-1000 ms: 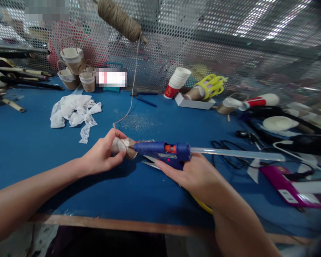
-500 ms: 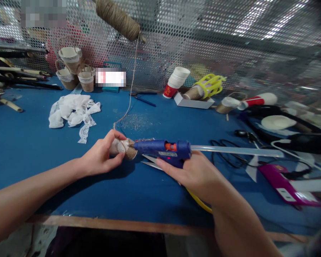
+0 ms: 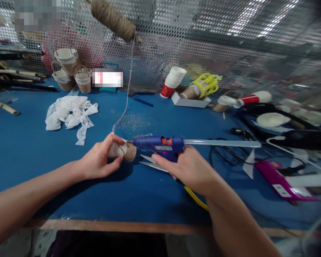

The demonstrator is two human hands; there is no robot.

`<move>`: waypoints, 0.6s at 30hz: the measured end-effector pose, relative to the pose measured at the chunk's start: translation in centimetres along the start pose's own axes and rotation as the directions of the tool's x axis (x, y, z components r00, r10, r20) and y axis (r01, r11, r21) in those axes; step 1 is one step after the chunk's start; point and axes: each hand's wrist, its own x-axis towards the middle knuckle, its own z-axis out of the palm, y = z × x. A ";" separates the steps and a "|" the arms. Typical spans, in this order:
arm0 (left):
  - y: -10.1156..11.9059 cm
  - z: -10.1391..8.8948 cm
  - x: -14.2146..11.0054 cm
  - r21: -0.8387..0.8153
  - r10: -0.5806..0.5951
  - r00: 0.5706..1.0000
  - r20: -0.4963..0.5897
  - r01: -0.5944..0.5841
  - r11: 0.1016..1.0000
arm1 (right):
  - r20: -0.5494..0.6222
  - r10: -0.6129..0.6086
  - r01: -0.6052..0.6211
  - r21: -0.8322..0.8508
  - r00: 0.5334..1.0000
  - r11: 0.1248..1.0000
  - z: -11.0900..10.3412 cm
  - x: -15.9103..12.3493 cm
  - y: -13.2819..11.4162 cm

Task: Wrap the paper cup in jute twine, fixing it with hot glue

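My left hand [image 3: 103, 159] is closed round a small paper cup [image 3: 115, 151] lying on its side, its right end wound with brown twine [image 3: 130, 152]. A strand runs from the cup up to a large spool of twine [image 3: 113, 19]. In my right hand [image 3: 191, 169] is a blue hot glue gun [image 3: 160, 143] with a long clear glue stick [image 3: 222, 143] out of its back. Its nozzle is at the upper side of the cup, by the twine's edge; whether it touches I cannot tell. Scissors [image 3: 153, 164] with yellow handles lie beneath my right hand, partly hidden.
White lace [image 3: 66, 110] lies in a heap at left, before several twine-wrapped cup baskets [image 3: 82, 82]. Stacked paper cups [image 3: 173, 81] and a white box [image 3: 191, 101] stand behind. Black cables [image 3: 224, 153] and a purple power strip [image 3: 283, 182] are at right.
The glue gun has tilted a little, its back end and glue stick higher. The cup has turned slightly in my left hand, showing more wound twine. The whole view has shifted slightly.
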 end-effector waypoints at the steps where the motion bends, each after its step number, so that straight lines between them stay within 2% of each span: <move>1: 0.0 0.0 0.0 0.012 0.025 1.000 -0.003 -0.025 1.000 | 0.001 0.005 -0.005 0.004 1.000 1.000 0.0 0.0 0.0; 6: -0.2 -0.1 0.1 0.054 0.110 0.994 -0.023 -0.109 0.993 | 0.066 0.045 -0.046 0.027 0.997 0.999 -0.4 -0.1 0.1; 12: -0.3 0.0 0.1 0.102 0.235 0.972 -0.030 -0.231 0.968 | 0.213 0.203 -0.213 0.027 0.956 0.977 -1.0 -0.2 0.1; 18: -0.3 0.0 0.0 0.172 0.302 0.953 -0.031 -0.293 0.941 | 0.200 0.182 -0.195 0.043 0.963 0.980 -0.8 0.2 0.3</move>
